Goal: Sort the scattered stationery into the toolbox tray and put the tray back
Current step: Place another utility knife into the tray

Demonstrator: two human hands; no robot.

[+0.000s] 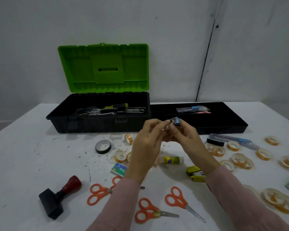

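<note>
Holding a small blue-and-metal item [175, 122] up in both hands, above mid-worktop, level with the near rim of the tray [223, 128]. Right hand [185, 137]: fingers curled round the blue body. Left hand [143, 147]: fingers pinching the metal end. Can't tell what the item is.

Toolbox [93, 124] sits at 11 o'clock from the hands. Its green lid [103, 67] stands open in front of the wall [157, 30], with hand tools [110, 110] inside. The tray is at 1 o'clock, out of the box, its left end right up against the box's right side. A blue-capped packet [193, 108] lies in its far compartment.

Worktop [23, 155] around the hands:
- 3 to 5 o'clock: crowded. Clear tape rolls [240, 161] run out to the right frame edge. A second blue packet [232, 141] and a second black roll [215, 142] lie just in front of the tray rim.
- 6 o'clock: glue stick [171, 160] and staple box [119, 169] under the hands, yellow stapler [196, 178] beside the right wrist, orange scissors [153, 212] between and beside the forearms.
- 8 o'clock: stamp [51, 204], well apart from the rest.
- 9 o'clock: black tape roll [103, 146] near the toolbox front. Past it is the widest bare stretch, out to the worktop's left edge.
</note>
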